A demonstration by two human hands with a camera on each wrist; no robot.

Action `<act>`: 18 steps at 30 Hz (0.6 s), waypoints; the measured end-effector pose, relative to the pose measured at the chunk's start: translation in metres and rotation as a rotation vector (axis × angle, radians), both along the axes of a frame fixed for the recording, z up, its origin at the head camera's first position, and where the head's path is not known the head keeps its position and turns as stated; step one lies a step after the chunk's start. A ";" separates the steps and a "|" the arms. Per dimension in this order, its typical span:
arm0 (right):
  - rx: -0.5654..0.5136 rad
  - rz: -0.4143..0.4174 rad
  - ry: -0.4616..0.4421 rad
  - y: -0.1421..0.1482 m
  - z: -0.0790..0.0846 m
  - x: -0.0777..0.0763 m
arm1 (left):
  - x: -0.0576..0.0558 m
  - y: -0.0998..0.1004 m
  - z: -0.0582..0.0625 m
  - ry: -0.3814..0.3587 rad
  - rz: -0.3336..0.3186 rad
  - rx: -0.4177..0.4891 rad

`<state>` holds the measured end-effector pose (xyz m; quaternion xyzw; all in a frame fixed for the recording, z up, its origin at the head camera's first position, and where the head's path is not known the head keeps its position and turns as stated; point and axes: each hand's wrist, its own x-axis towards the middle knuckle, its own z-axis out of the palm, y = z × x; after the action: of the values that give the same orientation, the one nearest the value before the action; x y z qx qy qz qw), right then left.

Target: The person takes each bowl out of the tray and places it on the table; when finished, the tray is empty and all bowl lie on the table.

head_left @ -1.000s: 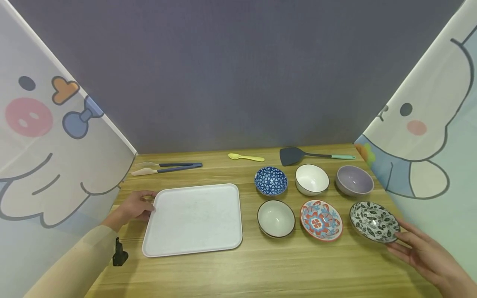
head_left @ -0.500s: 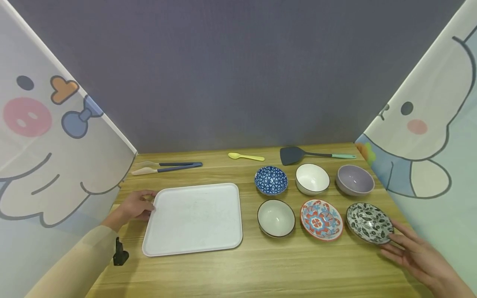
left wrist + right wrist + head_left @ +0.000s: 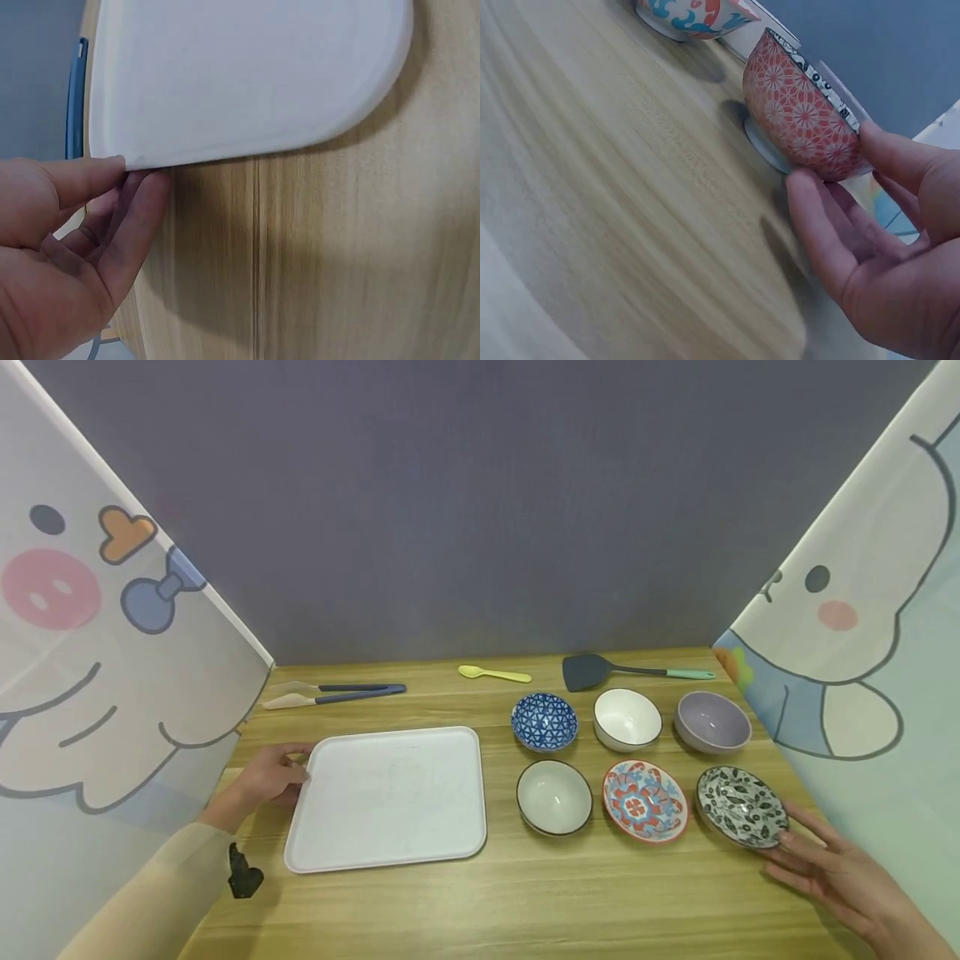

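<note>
My left hand pinches the left edge of a white rectangular tray. In the left wrist view its thumb lies at the tray's rim, with the fingers beneath. At the right of the table, my right hand holds a bowl with a black-and-white leaf pattern inside. The right wrist view shows the same bowl's red flowered outside, thumb at the rim and fingers under its side. Just left of it sits a red-and-blue patterned bowl.
A grey-white bowl, a blue patterned bowl, a white bowl and a purple bowl stand nearby. Along the back lie tongs, a yellow spoon and a spatula. Printed panels flank the table.
My right hand and the leaf-patterned bowl have shifted a little left, closer to the red-and-blue bowl, mostly in the first half second. My left hand stays at the tray.
</note>
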<state>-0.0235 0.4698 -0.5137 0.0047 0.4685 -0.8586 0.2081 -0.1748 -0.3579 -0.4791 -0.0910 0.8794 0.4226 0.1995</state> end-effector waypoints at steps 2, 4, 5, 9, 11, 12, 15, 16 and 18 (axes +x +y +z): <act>0.172 -0.069 -0.023 0.000 0.003 0.000 | 0.001 -0.002 -0.001 0.007 -0.011 0.015; 0.365 -0.126 -0.052 0.000 0.007 0.000 | 0.002 -0.003 -0.002 0.008 -0.014 0.058; 0.457 -0.144 -0.061 0.000 0.010 0.000 | 0.002 -0.004 -0.002 0.012 -0.024 0.080; 0.762 -0.157 -0.032 -0.001 0.025 -0.005 | 0.004 -0.004 -0.003 0.021 -0.035 0.162; 0.908 -0.161 0.024 -0.002 0.035 -0.008 | 0.005 -0.003 -0.003 0.025 -0.035 0.168; 0.973 -0.164 0.053 -0.003 0.041 -0.010 | 0.005 -0.003 -0.002 0.025 -0.038 0.169; 1.144 -0.185 0.135 -0.007 0.059 -0.017 | 0.006 -0.001 0.004 0.039 -0.075 0.130; 1.186 -0.191 0.164 -0.009 0.066 -0.019 | 0.006 0.000 0.008 0.049 -0.077 0.112; 1.247 -0.197 0.213 -0.014 0.080 -0.027 | 0.006 0.003 0.016 0.094 -0.110 0.067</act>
<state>-0.0505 0.4555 -0.4333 0.0828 0.8954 -0.4357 0.0387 -0.1687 -0.3545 -0.4633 -0.0160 0.8769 0.4440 0.1837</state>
